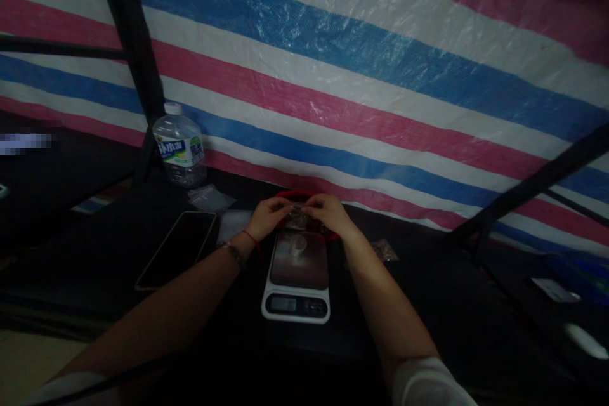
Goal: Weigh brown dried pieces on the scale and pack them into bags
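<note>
My left hand (269,216) and my right hand (326,210) are both closed, pinching the top of a small clear plastic bag (299,221) between them. Brownish bits show inside the bag; their exact kind is too dim to tell. Just behind, a red container (291,193) is partly hidden by my hands. Nearer to me stands a white digital scale (295,308) with a metal plate. A small clear cup-like piece (298,245) rests on that plate. Right of my right forearm lies another small bag with brown contents (383,250).
A phone (178,250) lies on the dark surface to the left, with empty clear bags (209,198) behind it. A large plastic bottle (178,146) stands by a dark metal post. Striped plastic sheeting (333,101) hangs at the back. A white object (585,340) is at far right.
</note>
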`<state>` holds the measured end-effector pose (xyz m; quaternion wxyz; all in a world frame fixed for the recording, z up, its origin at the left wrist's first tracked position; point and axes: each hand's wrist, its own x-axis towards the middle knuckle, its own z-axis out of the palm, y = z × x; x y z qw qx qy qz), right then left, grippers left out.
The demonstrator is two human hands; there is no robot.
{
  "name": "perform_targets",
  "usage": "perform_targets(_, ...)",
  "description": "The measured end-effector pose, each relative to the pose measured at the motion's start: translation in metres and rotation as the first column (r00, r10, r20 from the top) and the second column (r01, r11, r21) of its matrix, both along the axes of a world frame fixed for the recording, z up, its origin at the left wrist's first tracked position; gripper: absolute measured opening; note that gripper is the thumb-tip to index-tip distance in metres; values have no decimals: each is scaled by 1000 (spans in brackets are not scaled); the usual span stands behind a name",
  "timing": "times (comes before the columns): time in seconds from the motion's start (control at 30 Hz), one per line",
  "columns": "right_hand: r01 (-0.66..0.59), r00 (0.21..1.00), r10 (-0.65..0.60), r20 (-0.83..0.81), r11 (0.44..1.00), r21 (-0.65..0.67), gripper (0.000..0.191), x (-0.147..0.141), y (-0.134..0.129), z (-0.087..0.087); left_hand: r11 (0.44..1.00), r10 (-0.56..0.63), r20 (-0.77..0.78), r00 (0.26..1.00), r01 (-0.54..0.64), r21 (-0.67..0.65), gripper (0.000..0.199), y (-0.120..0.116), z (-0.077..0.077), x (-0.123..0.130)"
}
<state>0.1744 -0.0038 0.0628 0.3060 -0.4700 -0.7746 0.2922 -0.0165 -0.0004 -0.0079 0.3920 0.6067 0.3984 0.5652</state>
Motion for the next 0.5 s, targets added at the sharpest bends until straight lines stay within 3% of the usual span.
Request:
perform_targets(0.2, -21, 998, 21, -61, 1000, 2, 18, 3, 3, -3, 1000, 25, 95, 995, -23, -20, 30, 4, -3, -1)
perform_targets(0.37, 18, 1000, -17, -16, 997, 79, 18, 4, 5, -3, 996, 83, 142, 986, -79, -28, 33, 2, -1, -1)
perform_targets(0.5, -13, 1000, 14, -9, 987, 161, 18, 5, 7, -7, 999, 47, 202, 978, -41, -33, 32, -1, 2, 0)
